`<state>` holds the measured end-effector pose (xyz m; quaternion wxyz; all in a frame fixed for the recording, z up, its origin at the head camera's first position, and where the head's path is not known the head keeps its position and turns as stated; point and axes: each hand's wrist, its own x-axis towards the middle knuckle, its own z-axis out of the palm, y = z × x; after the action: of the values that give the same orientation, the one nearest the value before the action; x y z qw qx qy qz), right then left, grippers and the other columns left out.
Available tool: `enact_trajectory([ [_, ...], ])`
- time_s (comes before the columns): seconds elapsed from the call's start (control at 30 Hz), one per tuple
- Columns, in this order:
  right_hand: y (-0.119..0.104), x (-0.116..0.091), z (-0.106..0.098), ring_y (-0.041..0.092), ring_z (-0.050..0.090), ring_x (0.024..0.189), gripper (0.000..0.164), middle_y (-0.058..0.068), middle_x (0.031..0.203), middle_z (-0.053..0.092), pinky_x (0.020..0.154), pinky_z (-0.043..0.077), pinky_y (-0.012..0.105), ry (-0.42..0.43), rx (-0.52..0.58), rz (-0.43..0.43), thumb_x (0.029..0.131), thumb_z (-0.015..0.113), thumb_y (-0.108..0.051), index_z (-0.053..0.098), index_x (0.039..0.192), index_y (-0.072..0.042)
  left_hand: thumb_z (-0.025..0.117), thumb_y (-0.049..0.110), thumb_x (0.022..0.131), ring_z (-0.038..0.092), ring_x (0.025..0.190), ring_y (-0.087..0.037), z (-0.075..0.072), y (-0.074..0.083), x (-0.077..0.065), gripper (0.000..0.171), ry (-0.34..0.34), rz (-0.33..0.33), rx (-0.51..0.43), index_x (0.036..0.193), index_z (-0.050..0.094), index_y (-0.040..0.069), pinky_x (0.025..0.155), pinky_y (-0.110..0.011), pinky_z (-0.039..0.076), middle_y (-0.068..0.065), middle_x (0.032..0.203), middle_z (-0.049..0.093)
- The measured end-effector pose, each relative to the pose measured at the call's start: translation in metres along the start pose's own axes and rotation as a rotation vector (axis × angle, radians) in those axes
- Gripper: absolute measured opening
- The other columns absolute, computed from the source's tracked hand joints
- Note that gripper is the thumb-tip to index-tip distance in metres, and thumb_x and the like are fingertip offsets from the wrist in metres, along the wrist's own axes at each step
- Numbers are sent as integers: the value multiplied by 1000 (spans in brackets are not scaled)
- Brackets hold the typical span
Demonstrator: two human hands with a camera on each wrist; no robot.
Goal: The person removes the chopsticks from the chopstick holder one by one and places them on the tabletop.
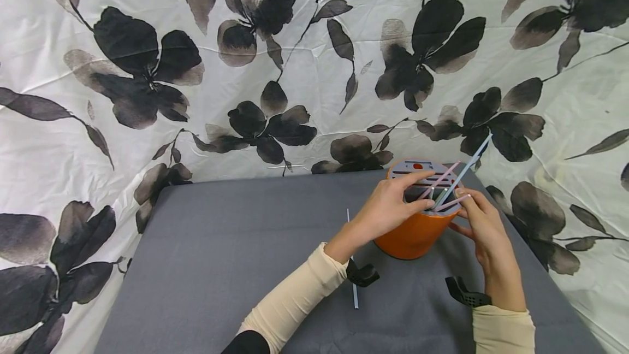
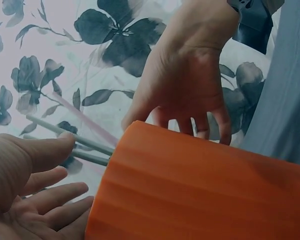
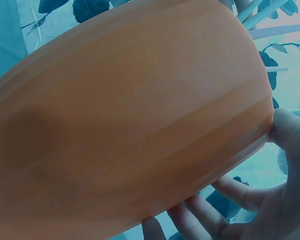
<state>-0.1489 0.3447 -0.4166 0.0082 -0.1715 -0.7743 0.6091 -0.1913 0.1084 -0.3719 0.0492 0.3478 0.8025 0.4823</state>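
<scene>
An orange holder (image 1: 413, 236) with a grey slotted top (image 1: 410, 166) stands at the right of the table. Several thin straw-like sticks lean out of its open section, among them a long blue stick (image 1: 469, 165) and a pink stick (image 1: 444, 176). My left hand (image 1: 380, 209) reaches over the holder's top from the left; in the left wrist view its thumb lies beside the pale sticks (image 2: 72, 134), fingers extended near the rim. My right hand (image 1: 491, 234) holds the holder's right side, thumb at the rim and fingers along the wall in the right wrist view.
Another thin pale stick (image 1: 355, 291) lies on the grey table (image 1: 236, 245), partly hidden under my left wrist. A floral cloth (image 1: 304, 70) hangs behind the table's back edge and down the right side.
</scene>
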Motion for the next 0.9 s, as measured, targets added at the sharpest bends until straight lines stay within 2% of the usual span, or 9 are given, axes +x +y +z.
enact_trajectory([
  [0.07, 0, 0, 0, -3, 59, 96, 45, -8, 129, 49, 72, 62, 20, -1, 2, -5, 102, 54, -62, 53, 133, -29, 70, 36, 101, 66, 83, -2, 2, 1, 2, 56, -7, 8, 4, 154, 52, 33, 74, -12, 47, 6, 120, 74],
  [0.1, 0, 0, 0, -3, 59, 96, 45, -6, 131, 48, 72, 62, 20, -1, 4, -7, 102, 54, -62, 53, 133, -29, 70, 35, 101, 70, 99, -3, 2, 1, 2, 55, -15, 12, 4, 154, 52, 33, 81, -12, 49, 7, 131, 72],
  [0.17, 0, 0, 1, -3, 60, 96, 45, -4, 134, 47, 72, 62, 21, 0, 9, -7, 102, 54, -61, 54, 132, -28, 69, 34, 102, 63, 127, -4, 4, 1, 4, 54, -23, 25, 28, 154, 52, 34, 96, -11, 48, 12, 149, 61],
  [0.2, 0, 1, 1, -3, 60, 95, 45, -3, 134, 47, 72, 62, 21, 0, 11, -6, 102, 55, -62, 54, 132, -28, 69, 33, 102, 62, 131, -4, 5, 1, 5, 54, -27, 32, 37, 154, 52, 34, 97, -11, 48, 13, 150, 60],
  [0.37, -1, 0, 2, -3, 59, 96, 50, -9, 127, 48, 72, 62, 20, 2, 15, -1, 102, 55, -63, 52, 135, -26, 70, 27, 102, 65, 126, -5, 8, 1, 7, 51, -17, 54, 25, 151, 56, 32, 93, -12, 51, 12, 149, 62],
  [0.5, -1, 0, 2, -2, 58, 96, 50, -14, 122, 48, 72, 61, 19, 1, 13, 8, 102, 54, -62, 51, 136, -26, 72, 23, 101, 69, 110, -4, 10, 1, 6, 41, 11, 90, 5, 141, 65, 24, 85, -11, 53, 6, 132, 71],
  [0.63, 0, 0, 1, -1, 57, 97, 46, -15, 121, 47, 72, 61, 19, 1, 8, 20, 103, 52, -62, 51, 135, -29, 71, 21, 101, 65, 98, 4, 11, -1, 5, 30, 25, 127, 20, 130, 72, 19, 73, -6, 48, 4, 121, 74],
  [0.73, 1, 1, 1, -1, 57, 97, 43, -16, 120, 48, 72, 60, 18, 5, 3, 20, 103, 52, -61, 52, 134, -30, 70, 22, 101, 62, 97, 9, 11, -2, 5, 25, 27, 143, 25, 126, 74, 18, 72, -5, 47, 4, 124, 75],
  [0.9, 1, 0, 1, -2, 58, 95, 37, -17, 116, 50, 72, 61, 18, 7, 21, 10, 104, 53, -59, 54, 128, -31, 69, 22, 102, 58, 81, 5, 10, -4, 6, 19, 21, 155, 45, 120, 76, 19, 66, -7, 44, 5, 119, 75],
])
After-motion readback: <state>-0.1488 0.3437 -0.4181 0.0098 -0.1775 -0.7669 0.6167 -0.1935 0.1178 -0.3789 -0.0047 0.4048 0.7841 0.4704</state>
